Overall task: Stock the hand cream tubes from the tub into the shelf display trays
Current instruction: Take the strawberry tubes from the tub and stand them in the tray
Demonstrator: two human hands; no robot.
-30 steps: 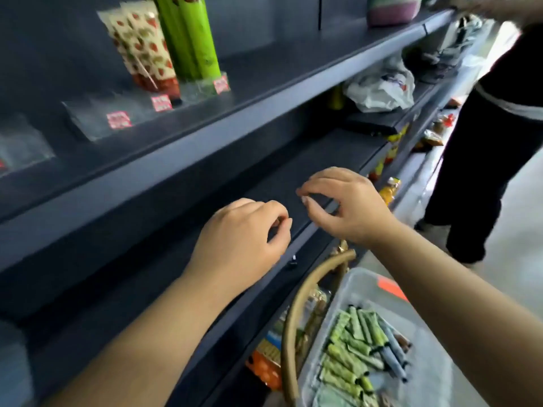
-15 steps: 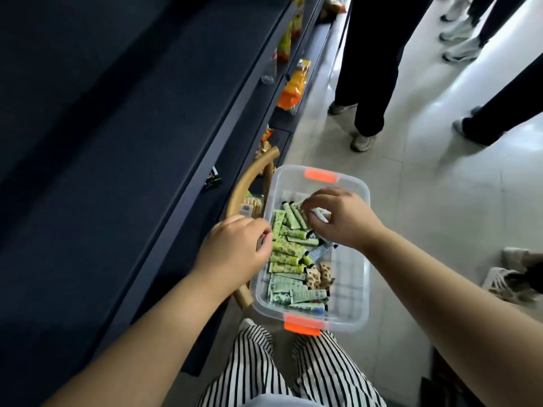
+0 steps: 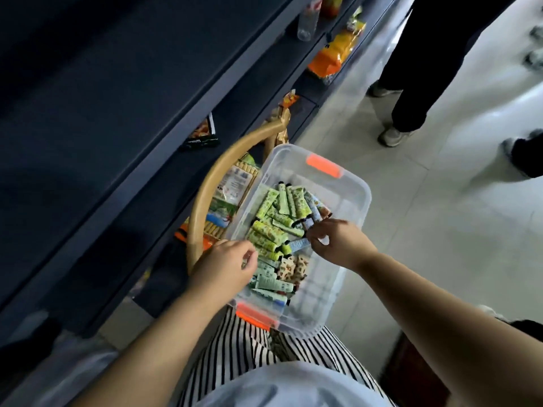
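Note:
A clear plastic tub (image 3: 354,186) with orange latches stands on the floor in front of me. It holds several hand cream tubes (image 3: 280,218), mostly green, with a few patterned ones near my side. My right hand (image 3: 338,245) reaches in from the right and its fingertips pinch the end of a blue-white tube (image 3: 298,244) lying on the pile. My left hand (image 3: 226,265) hovers over the tub's left edge with fingers curled close to the thumb. Whether it holds a tube is hidden. No display trays are in view.
A wicker basket with an arched handle (image 3: 202,201) and snack packets sits between the tub and the dark shelf unit (image 3: 147,98). Orange snack bags (image 3: 332,54) lie on a low shelf. Another person's legs (image 3: 411,83) stand on the tiled floor beyond.
My view dropped from the shelves to the tub on the floor. Both hands came down into the tub, and my right hand moved onto the blue-white tube.

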